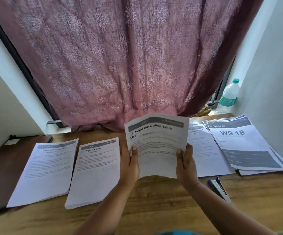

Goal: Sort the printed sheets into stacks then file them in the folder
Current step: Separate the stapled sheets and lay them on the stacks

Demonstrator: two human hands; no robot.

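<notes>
Printed sheets [157, 146], thin and bowed, we pinch mid-frame with left hand [130, 164] and right hand [186, 164]

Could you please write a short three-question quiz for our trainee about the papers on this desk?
1. True or false: both hands hold the Coffee Table sheets off the desk.
2. Which stack lies farthest left? A Wipe Railings B Dishwasher Loading C WS 18
3. What stands at the desk's far right corner?

Key: 1 true; 2 B; 3 a plastic water bottle.
</notes>
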